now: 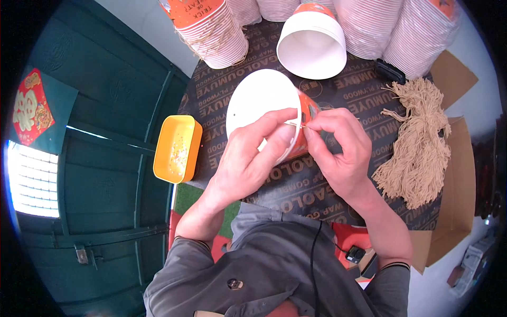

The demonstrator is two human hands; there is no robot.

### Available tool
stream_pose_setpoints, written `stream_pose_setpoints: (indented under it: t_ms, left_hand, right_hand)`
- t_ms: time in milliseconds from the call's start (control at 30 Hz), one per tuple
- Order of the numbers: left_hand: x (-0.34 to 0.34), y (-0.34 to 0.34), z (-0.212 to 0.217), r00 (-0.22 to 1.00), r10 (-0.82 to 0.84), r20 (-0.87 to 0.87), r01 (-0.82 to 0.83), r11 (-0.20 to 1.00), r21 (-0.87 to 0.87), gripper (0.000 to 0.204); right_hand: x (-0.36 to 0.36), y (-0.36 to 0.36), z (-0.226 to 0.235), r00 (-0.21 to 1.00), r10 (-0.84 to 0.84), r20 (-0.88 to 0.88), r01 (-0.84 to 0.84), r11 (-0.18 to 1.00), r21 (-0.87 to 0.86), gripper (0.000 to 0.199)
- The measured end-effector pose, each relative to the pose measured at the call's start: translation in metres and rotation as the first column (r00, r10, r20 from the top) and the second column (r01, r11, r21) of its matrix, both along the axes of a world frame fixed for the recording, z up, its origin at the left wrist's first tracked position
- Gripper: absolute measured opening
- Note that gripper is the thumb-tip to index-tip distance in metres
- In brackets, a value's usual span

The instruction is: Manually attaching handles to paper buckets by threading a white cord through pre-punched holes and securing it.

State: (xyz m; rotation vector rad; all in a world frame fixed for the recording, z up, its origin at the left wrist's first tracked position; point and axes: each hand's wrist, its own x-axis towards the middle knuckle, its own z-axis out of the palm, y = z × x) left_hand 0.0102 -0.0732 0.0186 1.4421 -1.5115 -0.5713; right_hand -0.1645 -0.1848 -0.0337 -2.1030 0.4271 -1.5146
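Observation:
A paper bucket [264,95], white inside and orange outside, lies on its side with its mouth toward the left. My left hand [252,150] reaches over the mouth, its thumb and forefinger closed on the bucket's rim. At the same spot, a short bit of thin beige cord [293,124] shows by the rim. My right hand [340,148] is on the orange outer side, thumb and forefinger pinched together at the rim where the cord passes. The cord's far end is hidden by the fingers.
A bundle of beige cords [417,142] lies to the right, near a black object [390,71]. Another white bucket [311,47] and several bucket stacks [214,42] stand at the back. A yellow tub [164,149] with small bits sits left; an open cardboard box [458,174] is right.

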Motion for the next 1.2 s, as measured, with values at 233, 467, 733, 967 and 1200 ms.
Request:
stream_pose_setpoints:
  t_ms: [233,467,733,967,1200]
  left_hand:
    - [-0.005,-0.006,0.001,0.996,0.029,-0.088,-0.019,0.994,0.107,0.023]
    - [0.000,-0.014,0.000,0.999,0.032,0.038,-0.034,0.998,0.048,0.019]
    - [0.010,-0.022,0.001,0.998,0.018,-0.068,-0.022,0.998,-0.055,0.018]
    - [0.009,-0.027,0.005,0.988,-0.056,-0.142,0.052,0.998,-0.031,0.019]
    - [0.005,-0.034,0.009,0.993,-0.080,-0.091,0.068,0.990,-0.127,0.018]
  right_hand:
    - [-0.001,0.000,-0.002,1.000,0.000,0.000,0.000,0.998,0.055,0.020]
    - [-0.007,-0.005,0.002,0.998,0.033,-0.055,-0.027,0.993,0.113,0.014]
    - [-0.030,-0.017,0.022,0.956,0.271,0.109,-0.270,0.681,0.681,0.017]
    - [-0.039,-0.021,0.078,0.907,0.382,-0.179,-0.207,0.773,0.600,0.018]
    - [-0.029,-0.018,0.089,0.862,0.381,-0.335,-0.100,0.776,0.623,0.029]
